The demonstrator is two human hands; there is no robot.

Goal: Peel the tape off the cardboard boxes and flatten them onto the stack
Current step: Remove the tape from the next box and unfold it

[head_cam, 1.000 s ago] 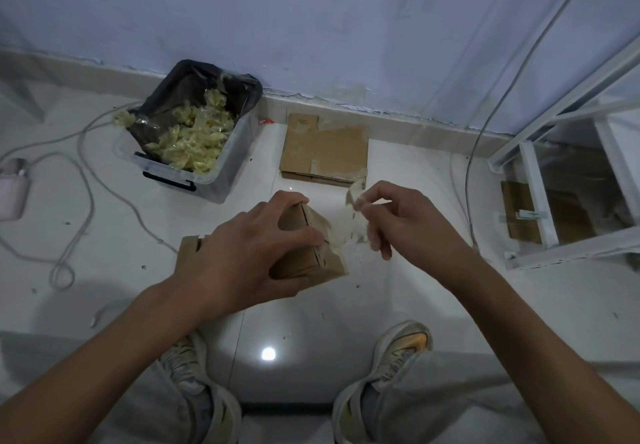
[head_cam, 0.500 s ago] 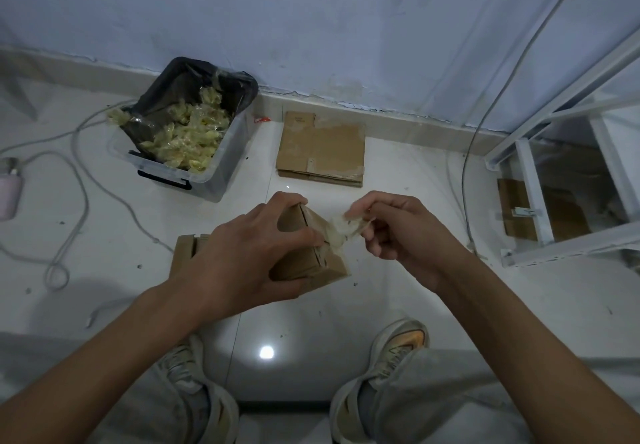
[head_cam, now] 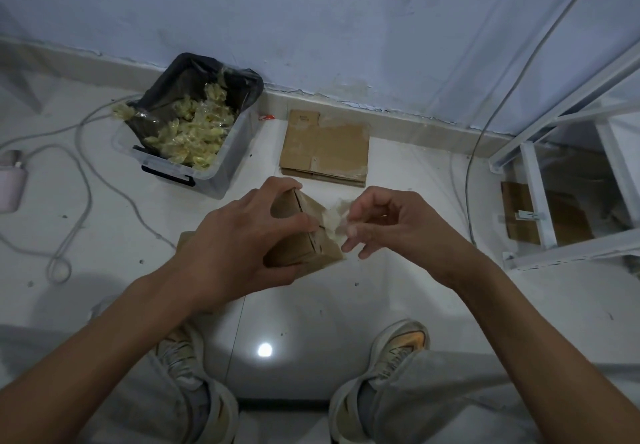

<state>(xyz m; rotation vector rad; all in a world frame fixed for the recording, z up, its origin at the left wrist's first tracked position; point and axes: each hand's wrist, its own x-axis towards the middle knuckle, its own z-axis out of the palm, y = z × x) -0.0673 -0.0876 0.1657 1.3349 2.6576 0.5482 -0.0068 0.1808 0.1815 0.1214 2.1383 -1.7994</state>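
Our left hand (head_cam: pixel 239 246) grips the small cardboard box (head_cam: pixel 304 235) at centre, above the floor; our right hand (head_cam: pixel 391 229) pinches a crumpled strip of tape (head_cam: pixel 334 222) w/ thumb & forefinger at the box's right end. Stack of flattened boxes (head_cam: pixel 325 149) lies farther off by the wall; bin of tape scraps (head_cam: pixel 194 132) sits far left. For a clean peel we judge: pull low along the seam, steady the box firmly, avoid tearing the strip.

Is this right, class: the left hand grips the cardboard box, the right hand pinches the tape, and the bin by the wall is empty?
Not quite. The head view shows the bin filled with crumpled tape scraps. The left hand does grip the cardboard box and the right hand does pinch the tape.
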